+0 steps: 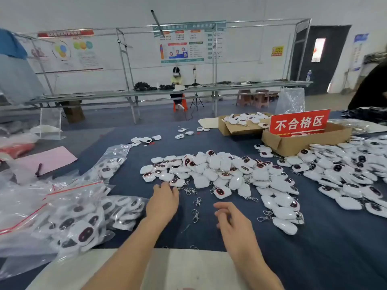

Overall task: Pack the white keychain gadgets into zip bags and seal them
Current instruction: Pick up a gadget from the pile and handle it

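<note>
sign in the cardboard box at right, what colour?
Red with white characters; the sign stands in the cardboard box, clearest in the head view.

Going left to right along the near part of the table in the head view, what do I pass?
Filled zip bags → left hand → loose metal clasps → right hand → white keychain gadgets.

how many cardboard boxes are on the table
2. One cardboard box at the far edge holds white gadgets; the other sits to its right and nearer, with a red sign standing up from it. Others may lie outside the view.
</note>
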